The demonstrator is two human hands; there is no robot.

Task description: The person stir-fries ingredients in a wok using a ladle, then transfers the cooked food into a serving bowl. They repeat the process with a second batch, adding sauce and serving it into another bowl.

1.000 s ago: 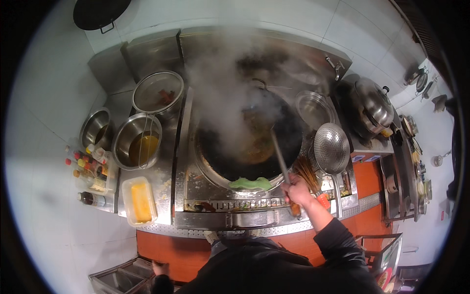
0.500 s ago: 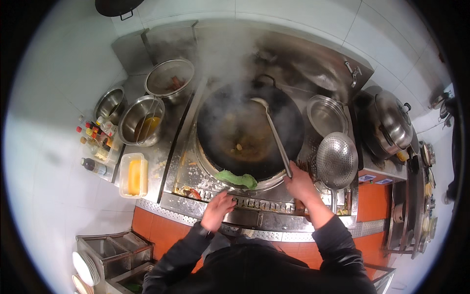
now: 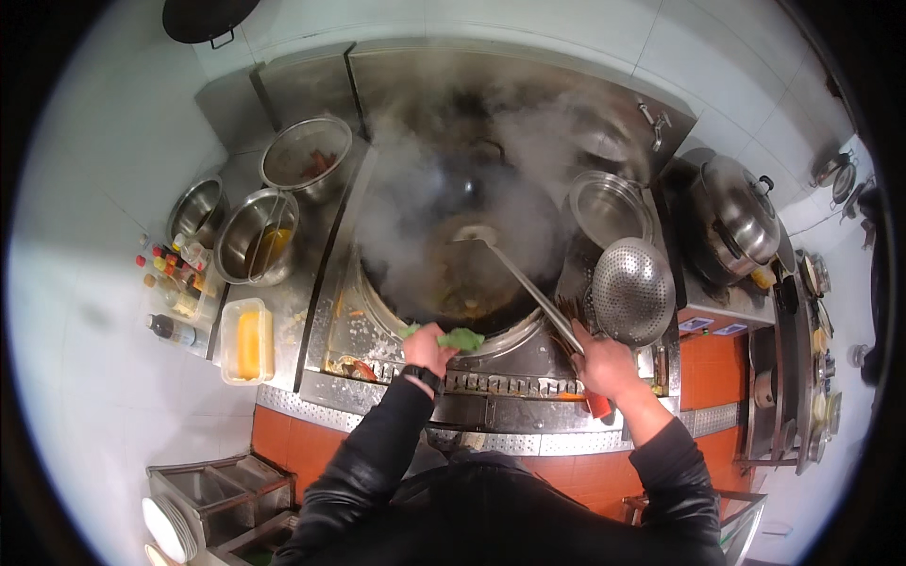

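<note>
A large black wok [image 3: 528, 222] sits on the stove, its brownish contents partly veiled by thick steam. My left hand [image 3: 427, 349] is closed on a green cloth [image 3: 463, 340] at the wok's near rim. Whether the fingers also grip the rim through the cloth, I cannot tell. My right hand [image 3: 609, 366] is wrapped round the end of a long-handled metal ladle [image 3: 530, 287]. The ladle's bowl rests down inside the wok, blurred by steam. Just beyond my right hand lies a round perforated strainer [image 3: 633, 291], close to the ladle handle but apart from it.
At left stand steel bowls [image 3: 232, 247], a sieve [image 3: 330, 132] on a pot, a plastic tub [image 3: 237, 363] of orange liquid, and several bottles [image 3: 173, 285]. A steel basin [image 3: 579, 209] and a lidded pot [image 3: 744, 217] are at right. Plates [image 3: 166, 530] sit lower left.
My left hand has moved up onto the green cloth and closed on it. The ladle has shifted in the wok, its handle tilting more to the right. Steam has thickened and spread.
</note>
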